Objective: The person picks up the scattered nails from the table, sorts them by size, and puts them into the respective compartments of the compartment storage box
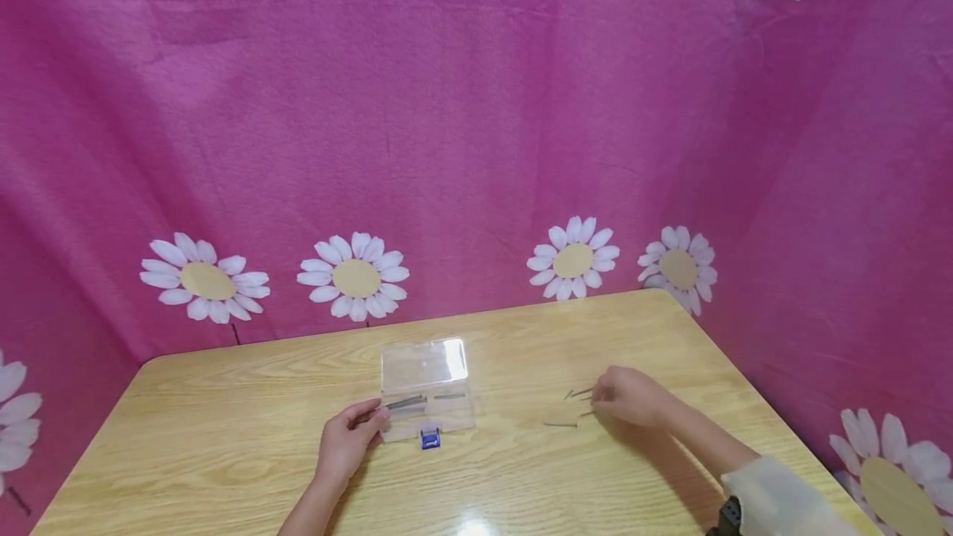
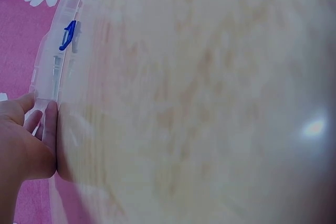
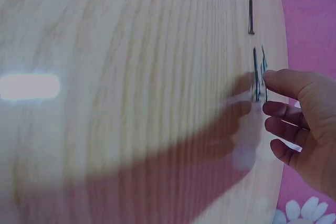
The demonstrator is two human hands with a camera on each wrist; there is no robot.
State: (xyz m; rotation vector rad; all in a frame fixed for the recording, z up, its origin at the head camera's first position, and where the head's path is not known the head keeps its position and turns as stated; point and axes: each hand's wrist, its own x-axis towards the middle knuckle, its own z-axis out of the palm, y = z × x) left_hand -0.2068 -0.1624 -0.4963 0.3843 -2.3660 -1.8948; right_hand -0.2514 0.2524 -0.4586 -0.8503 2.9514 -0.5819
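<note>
The left hand [image 1: 350, 442] held the clear box [image 1: 456, 415] by its left edge. The right hand [image 1: 631, 396] was narrow at loose nails [image 3: 251, 17] on the bench [image 1: 506, 478]; whether pinching, I could not tell. Nails seemed stiff, light, slippery, best taken mid-shank.

Nails [image 1: 582, 391] partly hidden by right grip [image 1: 631, 396]

We can pass just right of the clear box [image 1: 452, 417]. Farther right, nails [image 3: 251, 17] and the right grip [image 1: 629, 395] obstruct us.
</note>
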